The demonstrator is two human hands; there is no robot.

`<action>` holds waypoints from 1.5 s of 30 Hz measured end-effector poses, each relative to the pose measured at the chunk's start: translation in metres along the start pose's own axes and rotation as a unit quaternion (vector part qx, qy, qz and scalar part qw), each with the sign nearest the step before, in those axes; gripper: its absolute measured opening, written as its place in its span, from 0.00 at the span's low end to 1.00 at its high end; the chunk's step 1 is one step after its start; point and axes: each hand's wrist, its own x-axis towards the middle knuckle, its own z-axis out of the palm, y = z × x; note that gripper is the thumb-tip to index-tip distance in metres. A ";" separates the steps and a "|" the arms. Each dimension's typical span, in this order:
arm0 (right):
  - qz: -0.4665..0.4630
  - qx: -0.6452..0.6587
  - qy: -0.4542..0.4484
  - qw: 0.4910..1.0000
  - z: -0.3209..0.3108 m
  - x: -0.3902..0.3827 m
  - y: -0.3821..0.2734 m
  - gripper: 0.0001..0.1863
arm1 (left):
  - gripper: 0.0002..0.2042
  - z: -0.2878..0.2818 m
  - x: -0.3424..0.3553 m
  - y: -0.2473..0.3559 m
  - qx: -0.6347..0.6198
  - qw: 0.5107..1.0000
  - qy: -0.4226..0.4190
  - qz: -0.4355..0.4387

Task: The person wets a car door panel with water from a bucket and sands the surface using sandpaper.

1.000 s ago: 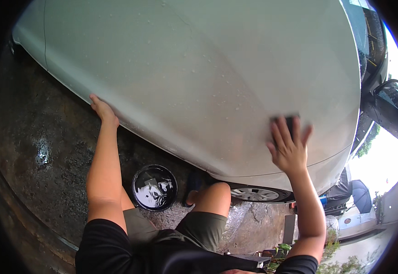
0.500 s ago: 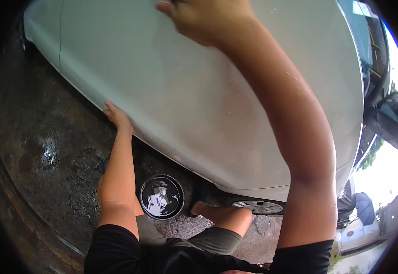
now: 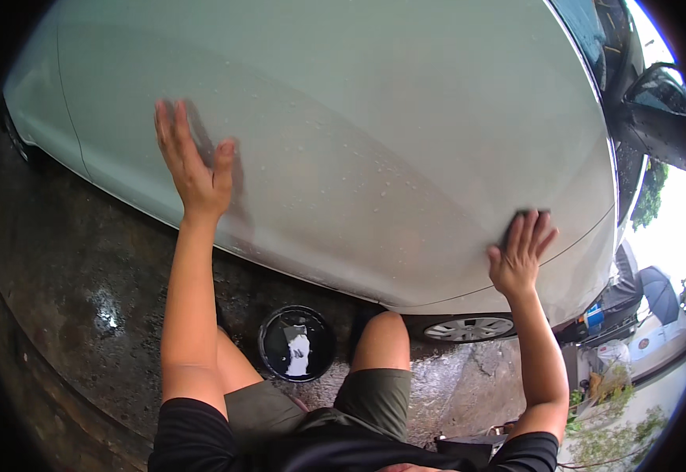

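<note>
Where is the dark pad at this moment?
In the head view, the dark pad is right of centre, under the right hand on the pale car panel, up and right of the wheel.

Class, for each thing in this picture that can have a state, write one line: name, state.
Left hand: open, fingers extended; contact unclear
Right hand: fingers spread over the dark pad
Dark pad: under the right hand, against the car body
Car body: wet, beaded with drops
Basin: upright, holding liquid
Ground: wet
Umbrella: open
</note>
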 end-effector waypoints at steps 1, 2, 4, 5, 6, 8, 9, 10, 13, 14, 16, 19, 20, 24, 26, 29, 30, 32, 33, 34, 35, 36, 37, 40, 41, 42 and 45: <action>0.006 0.018 -0.006 1.000 0.000 0.031 -0.023 0.41 | 0.39 -0.004 0.018 0.005 -0.014 0.999 -0.002 0.053; -0.001 0.017 -0.031 0.999 -0.013 0.080 -0.055 0.42 | 0.39 -0.009 0.031 0.011 -0.011 0.998 -0.009 0.066; -0.040 0.040 -0.020 0.998 -0.043 0.180 -0.119 0.42 | 0.38 -0.013 0.055 0.021 -0.034 0.996 0.013 0.076; -0.098 0.084 0.041 0.991 -0.050 0.227 -0.144 0.42 | 0.38 -0.017 0.066 0.022 -0.039 0.995 0.005 0.092; -0.131 0.103 0.067 0.984 -0.057 0.271 -0.173 0.42 | 0.37 -0.022 0.076 0.023 -0.021 0.995 0.034 0.095; -0.137 0.002 0.145 0.980 -0.061 0.341 -0.231 0.41 | 0.35 -0.019 0.091 0.043 -0.016 0.993 0.084 0.087; -0.120 -0.017 0.146 0.982 -0.063 0.363 -0.254 0.40 | 0.35 -0.016 0.094 0.056 -0.027 0.992 0.074 0.097; -0.105 -0.031 0.152 0.982 -0.071 0.375 -0.259 0.39 | 0.35 -0.018 0.099 0.064 -0.053 0.991 0.087 0.088; -0.113 -0.042 0.123 0.985 -0.060 0.343 -0.237 0.39 | 0.35 -0.024 0.110 0.078 -0.064 0.991 0.069 0.095; -0.113 -0.054 0.129 0.984 -0.056 0.317 -0.222 0.39 | 0.35 -0.028 0.117 0.075 -0.003 0.992 0.053 0.114; -0.099 -0.004 0.111 0.989 -0.046 0.253 -0.176 0.40 | 0.38 -0.023 0.128 0.079 0.076 0.989 0.024 0.127; -0.035 0.033 0.024 0.999 -0.039 0.153 -0.101 0.41 | 0.44 0.013 0.139 0.096 0.094 0.987 -0.029 0.125; -0.004 0.039 -0.013 0.999 -0.038 0.123 -0.081 0.41 | 0.46 0.027 0.135 0.107 0.103 0.986 -0.050 0.124; 0.096 0.032 -0.034 0.994 -0.012 0.010 -0.022 0.41 | 0.51 0.072 0.096 0.155 0.088 0.990 -0.050 0.094; 0.139 0.068 -0.030 0.988 -0.015 -0.015 -0.023 0.40 | 0.51 0.082 0.073 0.182 0.089 0.986 -0.062 0.128; 0.242 0.278 0.016 0.929 -0.029 -0.036 -0.066 0.38 | 0.48 0.098 0.034 0.226 0.083 0.968 -0.095 0.216; 0.258 0.365 0.043 0.893 -0.031 -0.049 -0.086 0.40 | 0.46 0.109 0.013 0.249 0.056 0.958 -0.151 0.238; 0.334 0.575 0.042 0.745 -0.045 -0.066 -0.155 0.42 | 0.43 0.122 -0.021 0.292 0.047 0.906 -0.272 0.322; 0.329 0.635 0.047 0.697 -0.028 -0.086 -0.193 0.42 | 0.42 0.130 -0.032 0.318 0.055 0.862 -0.332 0.379; 0.351 0.692 0.019 0.631 -0.022 -0.099 -0.236 0.42 | 0.41 0.137 -0.044 0.338 0.079 0.847 -0.299 0.433; 0.382 0.718 -0.051 0.579 -0.016 -0.119 -0.273 0.41 | 0.40 0.143 -0.049 0.356 0.097 0.829 -0.263 0.485; 0.396 0.768 -0.058 0.500 -0.009 -0.137 -0.307 0.39 | 0.40 0.145 -0.047 0.362 0.104 0.827 -0.262 0.486; 0.499 0.797 -0.127 0.315 -0.005 -0.152 -0.340 0.35 | 0.40 0.146 -0.045 0.364 0.104 0.820 -0.255 0.503; 0.529 0.755 -0.312 0.229 0.039 -0.215 -0.416 0.31 | 0.39 0.147 -0.021 0.336 0.086 0.811 -0.249 0.523; 0.513 0.753 -0.311 0.269 0.058 -0.240 -0.429 0.32 | 0.38 0.145 -0.005 0.323 0.051 0.815 -0.244 0.522; 0.489 0.732 -0.343 0.327 0.066 -0.243 -0.434 0.32 | 0.38 0.136 0.010 0.305 0.073 0.824 -0.258 0.500; 0.413 0.652 -0.424 0.474 0.083 -0.240 -0.444 0.34 | 0.39 0.113 0.053 0.251 0.144 0.866 -0.247 0.410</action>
